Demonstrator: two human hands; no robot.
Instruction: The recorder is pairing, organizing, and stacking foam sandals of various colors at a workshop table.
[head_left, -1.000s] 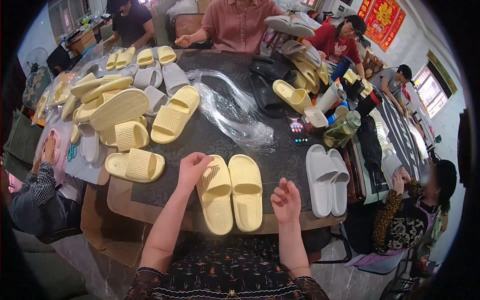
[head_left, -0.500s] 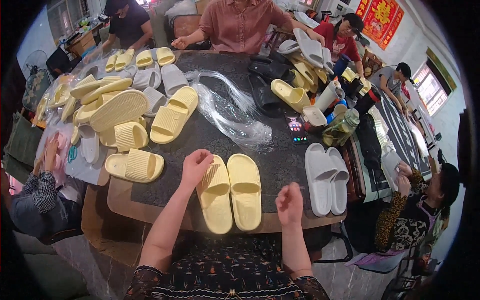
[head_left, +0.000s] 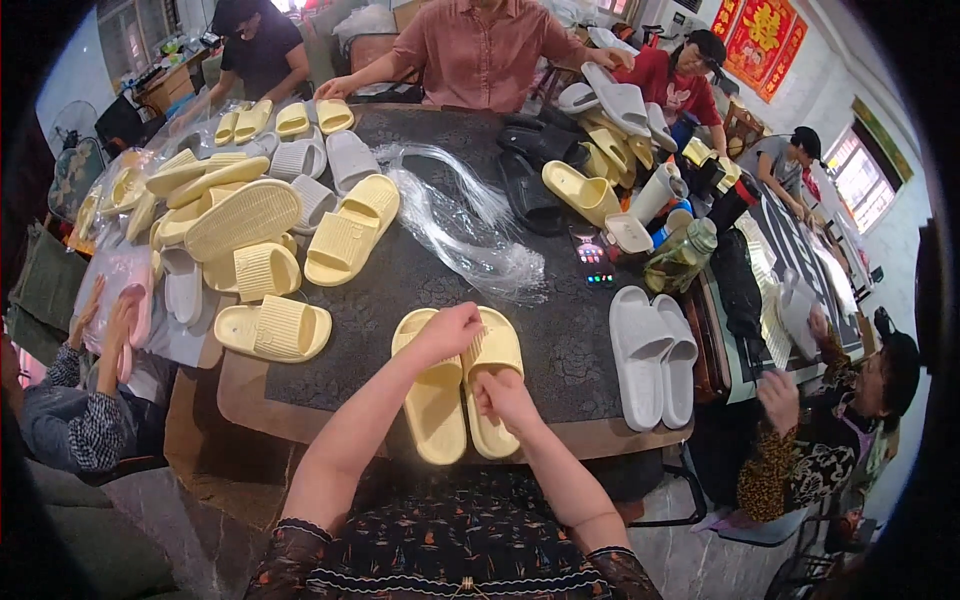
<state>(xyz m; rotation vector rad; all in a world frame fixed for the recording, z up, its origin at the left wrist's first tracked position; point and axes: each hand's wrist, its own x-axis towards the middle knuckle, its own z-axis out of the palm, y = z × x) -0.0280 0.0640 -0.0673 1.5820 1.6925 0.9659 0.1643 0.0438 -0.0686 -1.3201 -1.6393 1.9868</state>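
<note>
Two yellow slide slippers lie side by side in front of me, toes away, at the table's near edge. Over the straps, where the pair meets, is my left hand (head_left: 453, 331), its fingers pinched together; what they hold, if anything, is too small to make out. My right hand (head_left: 504, 397) is closed at the foot opening of the right slipper (head_left: 493, 436), fingertips by its strap. Anything within those fingers is hidden. The left slipper (head_left: 437, 420) sits partly under my left wrist. Beyond the pair lies a bundle of thin clear plastic strands (head_left: 470, 235).
A grey slipper pair (head_left: 650, 375) stands to the right. Yellow and grey slippers pile up on the left, including a lone yellow slipper (head_left: 272, 329). A phone (head_left: 592, 257) and a glass jar (head_left: 680, 257) are at right. Several people work around the tables.
Both hands have moved in to the yellow pair: the left rightward onto the straps, the right leftward to the right slipper's opening. The person across has reached toward the slippers at far left.
</note>
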